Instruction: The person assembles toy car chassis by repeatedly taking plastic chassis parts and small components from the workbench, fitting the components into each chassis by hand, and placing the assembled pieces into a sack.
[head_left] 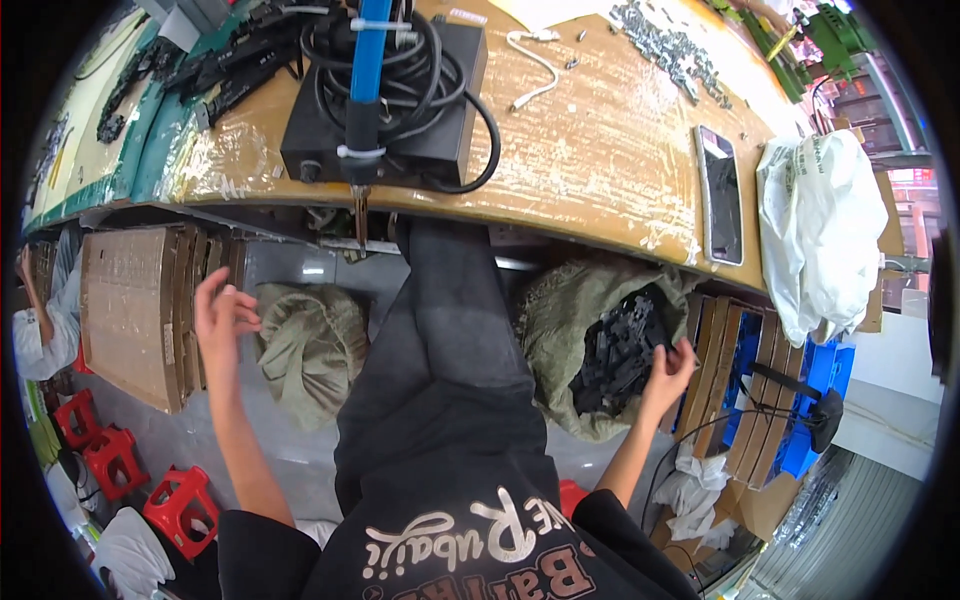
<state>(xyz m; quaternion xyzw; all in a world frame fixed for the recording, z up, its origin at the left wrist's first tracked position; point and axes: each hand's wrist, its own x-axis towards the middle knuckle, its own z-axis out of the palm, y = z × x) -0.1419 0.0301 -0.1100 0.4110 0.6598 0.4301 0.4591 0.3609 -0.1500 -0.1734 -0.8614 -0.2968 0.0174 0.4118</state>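
Observation:
My left hand (pixel 225 308) is raised to the left of my lap, fingers spread, with nothing in it. Below and right of it, a gathered olive woven sack (pixel 312 350) rests on the floor. My right hand (pixel 672 372) hovers at the right rim of another olive woven sack (pixel 548 335), its fingers curled loosely and apart from the thumb. I see nothing held in it. Inside that wide-mouthed sack lies a heap of small black plastic parts (pixel 622 345). Whether the fingertips touch the rim or the parts is hard to make out.
On the wooden table stands a black box (pixel 300 150) with coiled cable. A blue-handled tool (pixel 366 60) with metal prongs hangs before it. Rightward are a phone (pixel 720 195) and white bag (pixel 822 230). Cardboard (pixel 130 310) and red stools (pixel 183 508) flank me; another person sits far left.

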